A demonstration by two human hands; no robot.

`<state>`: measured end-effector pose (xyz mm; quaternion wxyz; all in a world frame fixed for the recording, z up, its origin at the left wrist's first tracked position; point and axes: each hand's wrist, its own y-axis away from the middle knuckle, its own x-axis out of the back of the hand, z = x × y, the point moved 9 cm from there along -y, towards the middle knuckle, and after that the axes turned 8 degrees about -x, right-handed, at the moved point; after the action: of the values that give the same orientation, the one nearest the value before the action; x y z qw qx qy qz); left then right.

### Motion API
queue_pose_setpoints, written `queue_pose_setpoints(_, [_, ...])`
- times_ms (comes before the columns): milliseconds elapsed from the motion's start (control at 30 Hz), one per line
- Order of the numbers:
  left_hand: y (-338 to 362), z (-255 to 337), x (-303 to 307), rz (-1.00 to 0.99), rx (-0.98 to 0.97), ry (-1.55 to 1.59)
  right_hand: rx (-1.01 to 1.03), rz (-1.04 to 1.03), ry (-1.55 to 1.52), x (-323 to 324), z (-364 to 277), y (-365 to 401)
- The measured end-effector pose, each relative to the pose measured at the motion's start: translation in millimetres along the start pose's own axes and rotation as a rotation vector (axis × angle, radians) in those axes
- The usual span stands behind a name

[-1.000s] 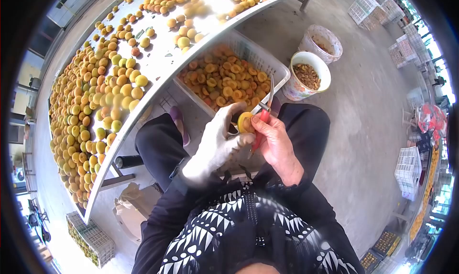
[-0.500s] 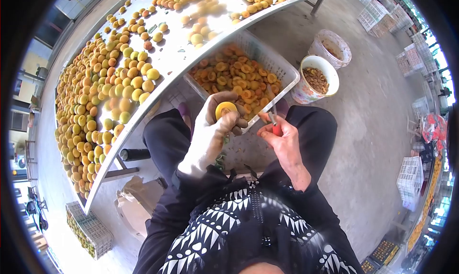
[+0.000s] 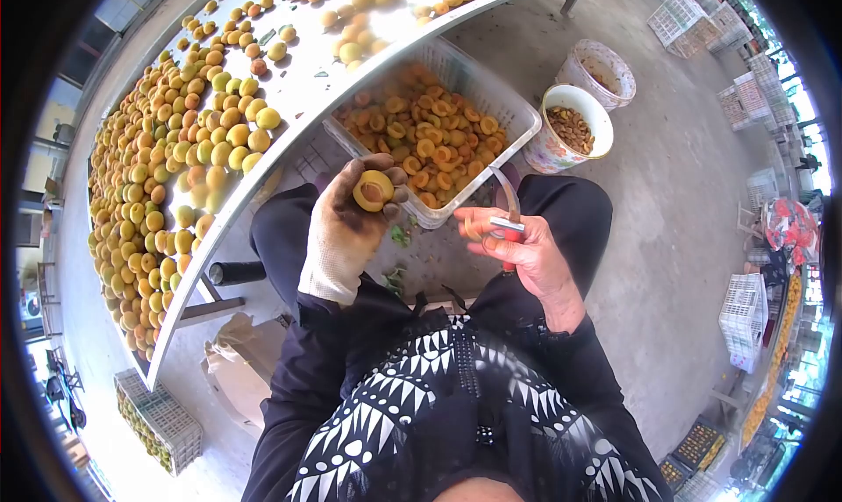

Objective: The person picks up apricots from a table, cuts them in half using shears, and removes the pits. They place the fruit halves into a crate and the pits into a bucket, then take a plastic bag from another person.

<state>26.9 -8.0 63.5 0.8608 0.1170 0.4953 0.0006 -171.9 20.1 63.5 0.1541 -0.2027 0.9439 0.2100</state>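
Observation:
My left hand [image 3: 342, 230], in a white glove with dirty fingertips, holds a cut apricot [image 3: 373, 192] between thumb and fingers. The fruit's cut face, brownish at the centre, points up at me. In my bare right hand [image 3: 537, 261] is a curved knife [image 3: 507, 230] with a red handle; its blade rises away from me, beside the crate's near corner. Just beyond both hands stands a white plastic crate [image 3: 524, 135], filled with apricot halves [image 3: 438, 142].
Whole apricots [image 3: 149, 186] cover much of a white table [image 3: 289, 142] at left. Right of the crate stand a flowered bucket [image 3: 548, 151] holding pits and another bucket [image 3: 624, 85]. A smaller crate [image 3: 180, 423] sits on the floor at lower left.
My hands have moved apart, the left one further left. The apricot's cut face has turned into view. The knife blade now shows more plainly, tilted up from my right hand.

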Motion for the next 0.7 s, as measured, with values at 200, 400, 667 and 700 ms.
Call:
queue_pose_setpoints(200, [3, 10, 6, 0.034, -0.040, -0.024, -0.027, 0.152, 0.364, -11, 1, 3])
queue_pose_setpoints(400, [7, 8, 15, 0.043, -0.015, 0.065, 0.043, 0.136, 0.574, -14, -1, -3])
queue_pose_setpoints(667, [15, 7, 9, 0.054, -0.033, -0.002, -0.006, 0.126, 0.137, -17, -14, 2])
queue_pose_setpoints(700, [16, -1, 9, 0.082, 0.020, 0.053, 0.093, 0.091, -0.002, -22, -24, 1])
